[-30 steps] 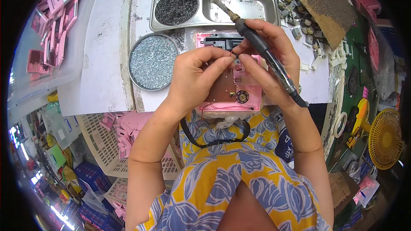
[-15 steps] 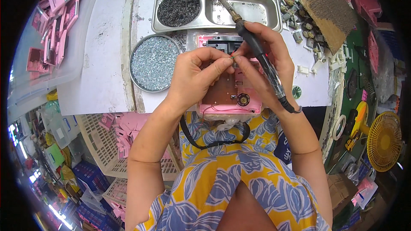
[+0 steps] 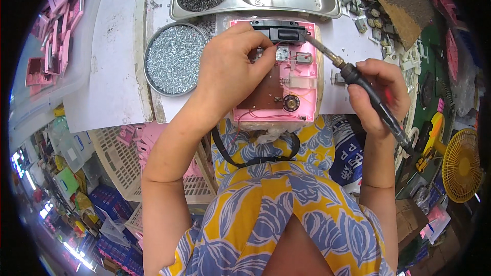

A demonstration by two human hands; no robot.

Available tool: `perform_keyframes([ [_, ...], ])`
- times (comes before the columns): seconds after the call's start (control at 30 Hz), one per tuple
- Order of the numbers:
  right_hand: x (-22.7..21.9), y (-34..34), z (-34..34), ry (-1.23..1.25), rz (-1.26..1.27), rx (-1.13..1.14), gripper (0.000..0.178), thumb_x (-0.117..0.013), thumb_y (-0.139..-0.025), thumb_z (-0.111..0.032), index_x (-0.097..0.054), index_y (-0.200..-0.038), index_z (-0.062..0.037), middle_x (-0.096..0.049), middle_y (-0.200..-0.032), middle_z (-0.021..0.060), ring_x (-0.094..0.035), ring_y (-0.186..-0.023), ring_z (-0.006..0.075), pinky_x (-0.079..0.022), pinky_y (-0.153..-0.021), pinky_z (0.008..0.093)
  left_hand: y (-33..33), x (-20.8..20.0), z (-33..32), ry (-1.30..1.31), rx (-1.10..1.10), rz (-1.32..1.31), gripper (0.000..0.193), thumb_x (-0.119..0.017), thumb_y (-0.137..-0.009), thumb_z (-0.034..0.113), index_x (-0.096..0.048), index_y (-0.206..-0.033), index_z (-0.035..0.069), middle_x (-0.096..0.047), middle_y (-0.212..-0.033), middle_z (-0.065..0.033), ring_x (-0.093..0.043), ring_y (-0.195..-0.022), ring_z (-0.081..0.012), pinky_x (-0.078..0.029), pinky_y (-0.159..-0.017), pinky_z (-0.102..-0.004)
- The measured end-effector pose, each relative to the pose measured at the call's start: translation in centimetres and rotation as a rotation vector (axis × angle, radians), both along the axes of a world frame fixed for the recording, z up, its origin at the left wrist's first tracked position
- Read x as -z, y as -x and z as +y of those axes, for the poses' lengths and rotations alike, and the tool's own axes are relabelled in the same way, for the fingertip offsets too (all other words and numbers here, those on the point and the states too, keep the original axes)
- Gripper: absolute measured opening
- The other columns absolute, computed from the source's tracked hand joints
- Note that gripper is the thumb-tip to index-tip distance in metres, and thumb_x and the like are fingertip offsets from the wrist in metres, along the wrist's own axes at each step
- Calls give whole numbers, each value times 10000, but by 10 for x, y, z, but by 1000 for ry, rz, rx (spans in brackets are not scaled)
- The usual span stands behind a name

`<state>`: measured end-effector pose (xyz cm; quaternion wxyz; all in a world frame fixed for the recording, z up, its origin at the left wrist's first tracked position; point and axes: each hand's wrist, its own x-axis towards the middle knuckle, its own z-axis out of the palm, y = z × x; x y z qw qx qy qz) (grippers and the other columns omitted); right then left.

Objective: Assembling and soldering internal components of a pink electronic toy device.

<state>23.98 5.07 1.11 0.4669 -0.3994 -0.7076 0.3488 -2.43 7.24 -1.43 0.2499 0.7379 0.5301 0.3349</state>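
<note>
White tabletop (image 3: 120, 46): right hand (image 3: 392, 90) grips soldering iron (image 3: 353, 74), left hand (image 3: 230, 61) pinches red wire (image 3: 277, 45)

Bold white lettering is showing on a blue sack (image 3: 348, 152) beside the person's lap (image 3: 286, 145), below the front edge of the worktop (image 3: 120, 71): Latin capitals are running in a slanting line, and larger Chinese characters are sitting below them. Pale marks are dotting the blue boxes (image 3: 110, 199) at lower left, too small for reading.
</note>
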Motion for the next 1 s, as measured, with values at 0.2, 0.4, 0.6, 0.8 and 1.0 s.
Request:
perform_keyframes([
  [0.2,9,2,5,-138,-99,-66,291,-817,-758,-100,-688,-1006,-19,-713,-824,77,-605,-588,120,-462,-527,232,-1,3,-1,-54,-2,3,99,-758,-823,79,-715,-842,-8,-615,-726,-85,-595,-624,-193,-460,-578,-303],
  [0.4,4,4,8,-142,-191,-108,284,-815,-756,-104,-687,-1000,-31,-683,-741,64,-603,-566,132,-461,-517,240,2,6,-2,-51,29,-30,90,-757,-829,72,-717,-847,-7,-615,-731,-85,-593,-623,-193,-456,-569,-298],
  [0.6,5,8,11,-155,-213,-128,274,-804,-767,-114,-689,-1002,-35,-657,-708,58,-589,-548,133,-444,-504,245,-1,5,-1,-39,-12,-22,83,-719,-822,137,-724,-813,55,-647,-768,-85,-638,-647,-271,-498,-579,-369],
  [0.8,6,11,11,-122,-230,-117,269,-805,-757,-98,-692,-996,-44,-647,-697,57,-589,-547,138,-440,-506,254,-1,7,0,-72,0,-7,83,-736,-827,93,-705,-823,16,-628,-741,-87,-608,-623,-221,-474,-570,-329],
  [1.0,8,14,13,-155,-212,-106,260,-805,-749,-84,-699,-983,-44,-650,-704,61,-593,-550,159,-451,-513,267,-2,8,-1,-74,-3,-10,90,-741,-833,75,-695,-826,-3,-620,-729,-88,-587,-591,-191,-460,-553,-307],
])
